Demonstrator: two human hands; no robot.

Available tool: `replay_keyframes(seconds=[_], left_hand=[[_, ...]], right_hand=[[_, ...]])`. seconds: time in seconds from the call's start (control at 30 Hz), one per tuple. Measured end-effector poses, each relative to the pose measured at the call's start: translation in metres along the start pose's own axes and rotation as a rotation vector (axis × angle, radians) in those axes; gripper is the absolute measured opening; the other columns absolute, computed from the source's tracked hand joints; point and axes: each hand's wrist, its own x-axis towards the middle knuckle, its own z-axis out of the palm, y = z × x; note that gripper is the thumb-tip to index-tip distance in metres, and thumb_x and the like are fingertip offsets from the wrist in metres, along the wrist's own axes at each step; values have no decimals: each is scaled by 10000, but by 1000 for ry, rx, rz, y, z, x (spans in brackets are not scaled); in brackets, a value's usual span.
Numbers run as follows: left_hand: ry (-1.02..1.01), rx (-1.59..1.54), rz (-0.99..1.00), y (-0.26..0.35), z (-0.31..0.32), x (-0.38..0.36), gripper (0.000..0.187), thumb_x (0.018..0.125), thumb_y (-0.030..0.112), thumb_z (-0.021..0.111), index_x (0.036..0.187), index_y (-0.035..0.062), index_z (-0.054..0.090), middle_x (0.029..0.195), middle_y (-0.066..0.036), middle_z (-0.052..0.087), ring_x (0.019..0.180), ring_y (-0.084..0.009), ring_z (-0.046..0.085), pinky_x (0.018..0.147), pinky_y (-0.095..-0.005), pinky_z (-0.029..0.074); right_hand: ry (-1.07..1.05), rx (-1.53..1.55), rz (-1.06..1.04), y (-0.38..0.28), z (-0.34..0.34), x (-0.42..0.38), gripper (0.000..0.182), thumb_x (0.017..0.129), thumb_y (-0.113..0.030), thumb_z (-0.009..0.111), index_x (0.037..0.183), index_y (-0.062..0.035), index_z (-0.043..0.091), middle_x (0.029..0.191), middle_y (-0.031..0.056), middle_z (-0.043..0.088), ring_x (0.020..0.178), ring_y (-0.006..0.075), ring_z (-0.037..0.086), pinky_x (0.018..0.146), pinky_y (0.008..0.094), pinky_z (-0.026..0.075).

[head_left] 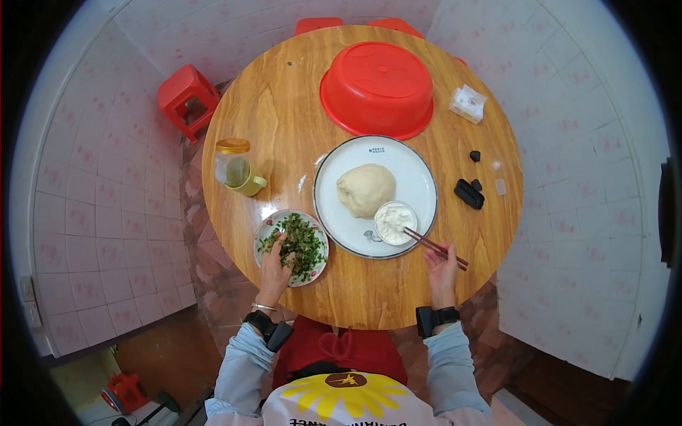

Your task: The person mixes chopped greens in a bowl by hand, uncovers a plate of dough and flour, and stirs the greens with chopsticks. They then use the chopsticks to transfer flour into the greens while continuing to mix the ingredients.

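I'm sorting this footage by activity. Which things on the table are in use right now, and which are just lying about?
In use:
left hand on the plate of chopped greens
right hand holding chopsticks
small bowl of white powder
dough on the large white plate

Lying about:
upturned red basin
jar
paper packet
black items

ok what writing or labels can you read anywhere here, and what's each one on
Nothing reads clearly.
White plate: a small dark mark near its top rim, too small to read.
Person's shirt: dark letters at the bottom edge, cut off and upside down, unreadable; a dark oval badge sits in the yellow flower print.
White packet: faint reddish print, blurred.
Jar, red basin: no text visible.
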Motion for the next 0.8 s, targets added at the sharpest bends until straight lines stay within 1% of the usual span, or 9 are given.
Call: replay_keyframes(seconds=[0.1, 0.33, 0.4, 0.43, 0.53, 0.63, 0.7, 0.73, 0.8], left_hand=[[38, 28, 42, -6, 2, 0, 481, 809, 97, 608, 1270, 52, 481, 1261, -233, 509, 1133, -399, 496, 959, -415, 389], [70, 62, 43, -12, 9, -5, 490, 798, 83, 613, 1269, 54, 482, 1284, -203, 496, 1147, -367, 498, 965, -401, 393], [95, -7, 29, -22, 14, -8, 581, 752, 42, 625, 1306, 63, 449, 1281, -215, 475, 1162, -376, 454, 990, -421, 365], [105, -8, 22, -26, 14, -10, 581, 752, 42, 625, 1306, 63, 449, 1281, -215, 475, 1162, -376, 454, 990, -421, 365], [137, -25, 6, -30, 12, -16, 633, 749, 39, 630, 1339, 65, 404, 1300, -225, 455, 1178, -384, 445, 998, -424, 359], [130, -112, -20, -33, 8, -21, 697, 728, 10, 670, 1357, 52, 371, 1304, -224, 460, 1197, -368, 455, 993, -391, 376], [140, -140, -38, -37, 9, -24, 695, 729, 12, 670, 1356, 54, 373, 1305, -221, 460, 1199, -366, 454, 993, -391, 376], [135, -166, -45, -37, 9, -25, 694, 729, 14, 670, 1356, 56, 374, 1306, -218, 460, 1202, -364, 453, 994, -391, 375], [148, -163, -77, -37, 10, -25, 689, 731, 9, 664, 1354, 55, 374, 1303, -215, 463, 1203, -360, 454, 998, -391, 371]], right_hand=[[-9, 18, -2, -4, -5, 1, 297, 950, -335, 481, 946, -57, 585, 828, 83, 656, 710, 201, 662, 652, 331, 557], [-77, -11, -20, -22, 21, -27, 292, 955, -326, 471, 943, -56, 582, 818, 92, 658, 702, 204, 666, 633, 327, 562], [-175, -59, -19, -21, 37, -39, 316, 956, -345, 467, 943, -44, 559, 824, 106, 632, 682, 210, 657, 611, 320, 553], [-185, -65, -16, -18, 48, -47, 316, 956, -345, 467, 943, -44, 559, 824, 106, 632, 682, 210, 657, 611, 320, 553], [-294, -161, 40, 4, 88, -69, 322, 964, -330, 452, 946, -24, 550, 817, 112, 626, 667, 211, 654, 603, 317, 550], [-390, -331, 45, 36, 126, -87, 309, 973, -286, 436, 950, 3, 542, 829, 120, 625, 683, 209, 659, 592, 297, 548], [-493, -492, 21, 53, 144, -97, 286, 975, -240, 434, 963, 28, 534, 850, 134, 626, 709, 198, 665, 580, 273, 544], [-502, -500, 28, 61, 151, -101, 286, 975, -240, 434, 963, 28, 534, 850, 134, 626, 709, 198, 665, 580, 273, 544], [-611, -616, -150, 73, 161, -105, 248, 969, -190, 448, 955, 40, 539, 867, 137, 631, 725, 194, 670, 580, 260, 541]])
